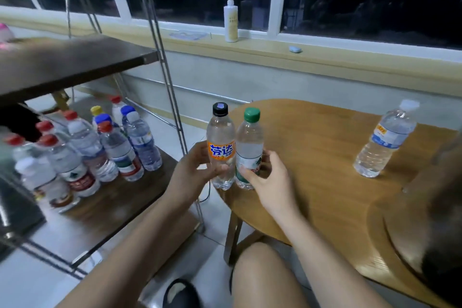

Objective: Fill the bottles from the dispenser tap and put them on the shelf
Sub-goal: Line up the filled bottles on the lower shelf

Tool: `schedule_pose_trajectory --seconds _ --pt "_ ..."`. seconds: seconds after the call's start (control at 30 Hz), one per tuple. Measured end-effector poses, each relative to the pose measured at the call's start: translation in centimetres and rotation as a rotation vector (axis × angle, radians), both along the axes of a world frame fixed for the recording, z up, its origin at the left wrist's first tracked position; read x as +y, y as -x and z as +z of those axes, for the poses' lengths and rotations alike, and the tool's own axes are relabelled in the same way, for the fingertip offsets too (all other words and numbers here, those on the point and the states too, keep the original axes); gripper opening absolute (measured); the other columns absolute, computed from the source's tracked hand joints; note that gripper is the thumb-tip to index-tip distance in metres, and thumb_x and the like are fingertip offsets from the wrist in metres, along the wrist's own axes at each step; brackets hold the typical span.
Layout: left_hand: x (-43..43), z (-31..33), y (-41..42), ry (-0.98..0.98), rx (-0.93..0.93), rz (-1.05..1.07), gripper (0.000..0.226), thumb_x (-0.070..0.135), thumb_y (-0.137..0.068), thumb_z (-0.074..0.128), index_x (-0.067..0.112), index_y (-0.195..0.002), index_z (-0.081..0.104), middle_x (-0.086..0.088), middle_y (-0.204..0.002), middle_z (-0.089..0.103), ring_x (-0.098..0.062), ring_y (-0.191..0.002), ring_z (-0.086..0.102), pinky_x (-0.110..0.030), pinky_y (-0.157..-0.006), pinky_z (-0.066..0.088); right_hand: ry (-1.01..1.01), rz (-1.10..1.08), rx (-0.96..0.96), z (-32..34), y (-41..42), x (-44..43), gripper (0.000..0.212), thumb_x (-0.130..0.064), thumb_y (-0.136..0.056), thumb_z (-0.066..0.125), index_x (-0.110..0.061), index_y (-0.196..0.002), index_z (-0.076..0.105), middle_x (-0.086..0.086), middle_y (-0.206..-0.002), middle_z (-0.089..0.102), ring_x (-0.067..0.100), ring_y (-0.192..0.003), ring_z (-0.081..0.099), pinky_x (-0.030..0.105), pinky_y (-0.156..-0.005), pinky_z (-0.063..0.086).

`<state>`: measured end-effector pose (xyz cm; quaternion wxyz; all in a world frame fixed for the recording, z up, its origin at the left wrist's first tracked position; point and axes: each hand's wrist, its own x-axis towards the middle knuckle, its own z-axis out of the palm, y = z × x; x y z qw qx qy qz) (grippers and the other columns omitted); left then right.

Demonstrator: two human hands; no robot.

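Two clear filled bottles stand side by side at the left edge of the wooden table [312,157]. My left hand [192,170] grips the black-capped bottle with an orange label [221,145]. My right hand [265,175] grips the green-capped bottle [250,147] next to it. A third bottle with a white cap and blue label [386,142] stands alone on the table's right side. To the left, the dark lower shelf [125,197] carries several capped bottles [100,147]. No dispenser tap is in view.
A metal-framed rack with an upper dark shelf [75,62] stands at left. A white pump bottle [231,20] sits on the windowsill behind. A dark blurred object [440,220] fills the right edge. My bare knee and a black slipper [181,292] show below.
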<state>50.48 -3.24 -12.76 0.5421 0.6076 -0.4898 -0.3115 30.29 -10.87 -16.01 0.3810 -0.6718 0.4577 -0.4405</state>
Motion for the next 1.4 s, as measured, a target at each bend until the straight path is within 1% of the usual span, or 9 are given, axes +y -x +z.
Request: schedule_pose_trajectory --seconds 0.2,0.3,0.57,0.77,0.9,1.07,1.13,1.23,1.4 --pt "5.5 -0.2 -6.5 -0.007 0.028 0.132 0.049 0.012 -0.09 0.087 0.018 -0.134 0.066 0.001 -0.121 0.081 -0.018 -0.113 0.077 -0.036 -0.097 0.062 -0.005 0.181 0.003 0.0 -8.6 2.1 0.049 -0.041 -0.083 0.093 -0.034 -0.122 0.064 -0.018 -0.115 0.075 -0.002 -0.106 0.069 0.03 -0.087 0.06" --pt "7.8 -1.1 -9.6 -0.018 0.02 0.24 0.046 0.007 -0.09 0.086 0.018 -0.13 0.068 0.003 -0.116 0.082 -0.017 -0.109 0.078 -0.031 -0.09 0.062 -0.078 0.317 -0.011 -0.1 -12.9 3.3 0.048 -0.029 -0.087 0.091 -0.032 -0.124 0.06 -0.02 -0.112 0.071 -0.008 -0.101 0.067 0.016 -0.077 0.054" --pt "11.1 -7.0 -17.2 -0.092 0.023 0.491 0.051 0.016 -0.089 0.089 0.039 -0.129 0.066 0.006 -0.118 0.08 -0.017 -0.113 0.076 -0.055 -0.099 0.062 -0.058 0.427 0.12 -3.7 -22.5 5.0 0.056 -0.035 -0.084 0.093 -0.029 -0.131 0.063 -0.018 -0.117 0.071 0.002 -0.105 0.068 0.013 -0.079 0.047" --pt "12.4 -9.7 -20.2 -0.073 0.046 0.698 0.052 0.024 -0.089 0.09 0.037 -0.131 0.064 0.014 -0.113 0.08 -0.008 -0.106 0.077 -0.05 -0.096 0.064 -0.101 0.511 0.18 -4.9 -28.3 5.8 0.057 -0.038 -0.091 0.087 -0.027 -0.138 0.058 -0.016 -0.123 0.066 0.005 -0.111 0.061 0.033 -0.095 0.055" --pt "13.0 -10.1 -21.3 -0.059 0.002 0.796 0.055 0.035 -0.088 0.091 0.037 -0.134 0.062 0.015 -0.115 0.08 -0.005 -0.108 0.075 -0.045 -0.095 0.063 -0.039 0.537 0.159 -5.9 -31.4 6.3 0.05 -0.041 -0.092 0.086 -0.029 -0.133 0.06 -0.014 -0.127 0.07 0.004 -0.114 0.063 0.027 -0.093 0.053" --pt "12.7 -9.3 -21.6 -0.043 -0.096 0.895 0.046 0.016 -0.087 0.09 0.044 -0.112 0.063 0.024 -0.104 0.072 0.017 -0.095 0.068 -0.011 -0.08 0.052 0.1 0.457 0.087 -7.5 -34.0 7.3 0.039 -0.03 -0.091 0.086 -0.018 -0.12 0.062 -0.002 -0.124 0.061 0.016 -0.115 0.058 0.029 -0.095 0.051" --pt "12.5 -9.2 -21.8 -0.026 -0.125 0.927 0.047 0.011 -0.086 0.091 0.041 -0.11 0.064 0.015 -0.107 0.069 0.022 -0.094 0.063 -0.002 -0.075 0.047 0.097 0.447 0.067 -7.8 -34.6 7.6 0.034 -0.024 -0.093 0.085 -0.017 -0.113 0.059 0.002 -0.122 0.059 0.019 -0.109 0.06 0.032 -0.092 0.053" --pt "12.3 -9.5 -22.6 -0.051 -0.139 0.979 0.051 0.018 -0.084 0.094 0.024 -0.128 0.07 0.0 -0.119 0.063 0.015 -0.099 0.062 -0.001 -0.076 0.046 0.084 0.444 0.071 -7.9 -35.3 8.0 0.03 -0.016 -0.094 0.082 -0.016 -0.112 0.059 0.009 -0.126 0.06 0.024 -0.113 0.061 0.036 -0.095 0.053" --pt "11.8 -9.4 -23.2 -0.047 -0.169 0.997 0.047 0.027 -0.082 0.095 0.041 -0.118 0.067 0.004 -0.119 0.067 0.001 -0.099 0.069 -0.018 -0.079 0.056 0.043 0.51 0.148 -8.2 -34.8 7.6 0.038 -0.013 -0.096 0.076 -0.02 -0.13 0.062 0.004 -0.128 0.066 0.023 -0.119 0.065 0.041 -0.102 0.055"
